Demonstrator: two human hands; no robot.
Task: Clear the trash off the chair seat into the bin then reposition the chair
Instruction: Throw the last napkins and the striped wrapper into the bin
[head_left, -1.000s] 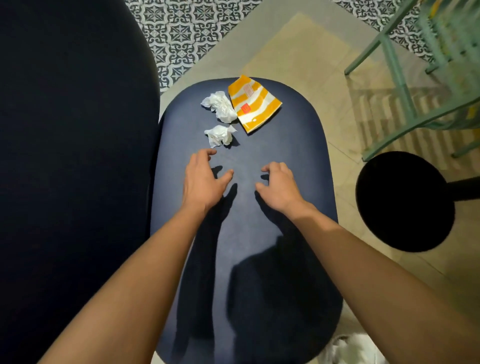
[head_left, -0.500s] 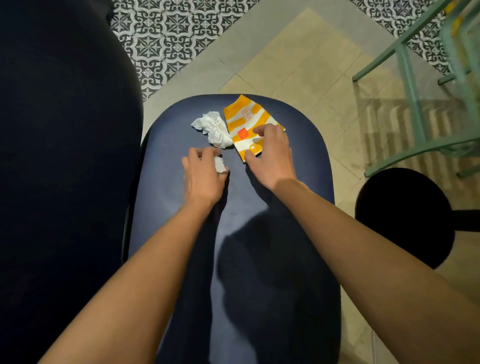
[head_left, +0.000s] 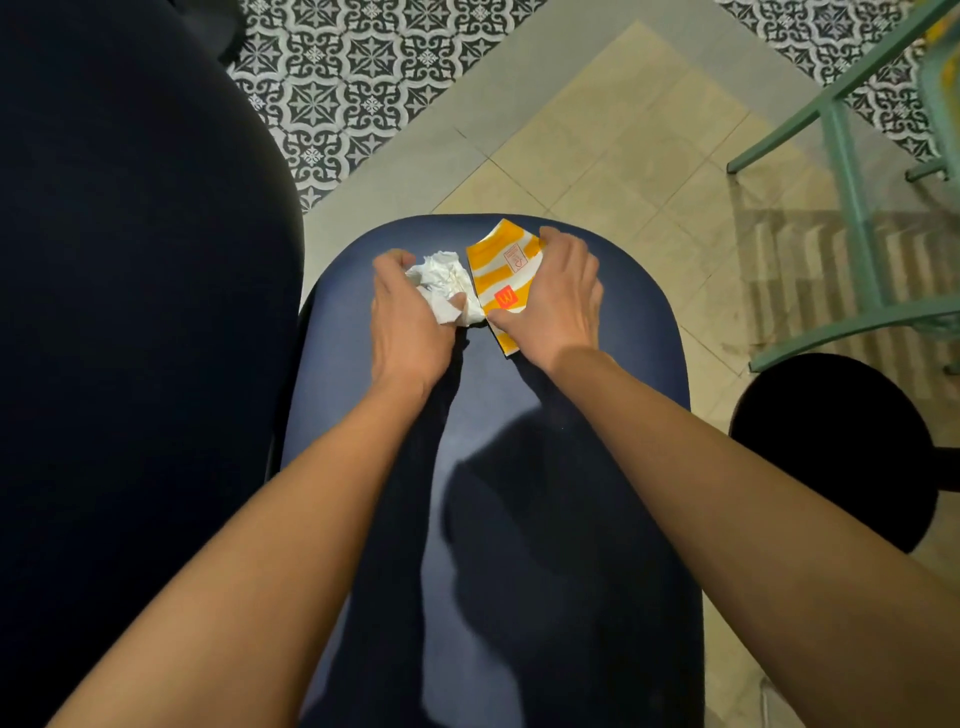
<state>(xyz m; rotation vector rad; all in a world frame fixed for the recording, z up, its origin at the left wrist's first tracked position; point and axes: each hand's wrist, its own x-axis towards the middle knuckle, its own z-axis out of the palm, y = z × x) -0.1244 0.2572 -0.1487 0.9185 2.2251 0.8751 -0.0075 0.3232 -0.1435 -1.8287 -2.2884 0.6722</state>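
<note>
The dark blue chair seat (head_left: 613, 374) fills the middle of the head view. At its far end my left hand (head_left: 405, 322) curls around the crumpled white tissues (head_left: 444, 283), fingers and thumb closing on them. Beside it my right hand (head_left: 556, 306) grips the orange-and-white striped wrapper (head_left: 501, 278), thumb on its near edge and fingers over its far side. The wrapper lies partly under that hand. No bin is in sight.
The chair's dark backrest (head_left: 130, 338) takes up the whole left side. A round black stool (head_left: 836, 447) stands at the right, with green metal furniture legs (head_left: 852, 182) behind it. Tan tiles and patterned black-and-white tiles (head_left: 363, 88) cover the floor beyond.
Both hands moved forward from the middle of the seat to the trash. The left hand gathered the two tissue wads together; the right hand closed on the wrapper.
</note>
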